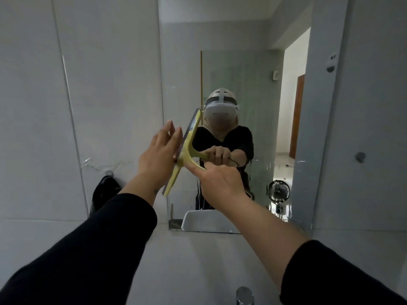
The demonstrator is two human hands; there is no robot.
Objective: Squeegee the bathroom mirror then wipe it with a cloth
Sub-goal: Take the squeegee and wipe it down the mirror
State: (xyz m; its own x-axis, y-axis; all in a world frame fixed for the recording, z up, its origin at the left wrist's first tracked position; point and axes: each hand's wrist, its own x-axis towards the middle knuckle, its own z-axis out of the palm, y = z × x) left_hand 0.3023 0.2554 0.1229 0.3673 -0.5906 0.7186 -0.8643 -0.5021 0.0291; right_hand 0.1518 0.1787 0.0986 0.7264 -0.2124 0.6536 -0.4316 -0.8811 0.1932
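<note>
— What surrounds the tall frameless wall mirror (242, 62) in front of you?

— Grey wall tiles (99, 84) on either side of it, a white basin (198, 260) below it with a chrome tap (244, 293) at the near edge, and a dark object (105, 190) hanging on the tiles left of its lower corner. A small black fan (279, 191) shows in its reflection, low and right.

— And your hands?

— Both arms reach out in black sleeves (88, 249). Your right hand (220, 183) is closed on the handle of the yellow-green plastic squeegee (187, 150), forefinger stretched along it; the blade stands tilted against the mirror's left edge. Your left hand (160, 150) is flat, fingers spread wide, touching the blade's left side and gripping nothing.
</note>
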